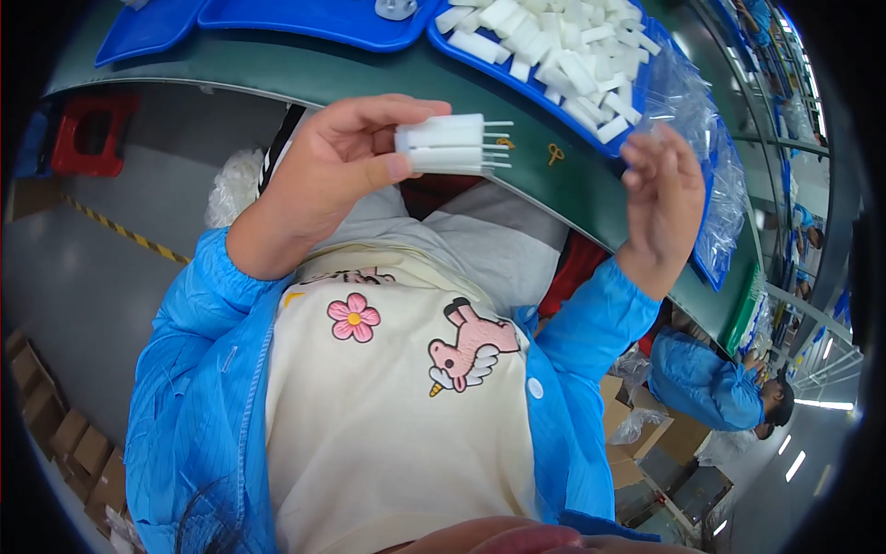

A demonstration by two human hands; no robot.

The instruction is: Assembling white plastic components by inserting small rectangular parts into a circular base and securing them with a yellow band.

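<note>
My left hand point(346, 152) grips a white plastic block with thin prongs point(445, 145) between thumb and fingers, above the table's near edge. Several pale prongs stick out of the block toward the right. My right hand point(666, 189) is raised apart from it, beside the right corner of a blue tray point(591, 137). Its fingers are curled in and slightly blurred, with a pale smear at the tips that I cannot make out. White rectangular pieces point(544, 46) lie heaped in that tray. Two small yellow items point(555, 154) lie on the green table point(305, 78) between my hands.
Another blue tray point(314, 35) at the far left holds a whitish part point(395, 9). Clear plastic bags point(724, 185) lie along the right side. A red stool point(92, 134) stands on the floor at left. At lower right a co-worker in blue point(706, 379) sits near cardboard boxes point(637, 425).
</note>
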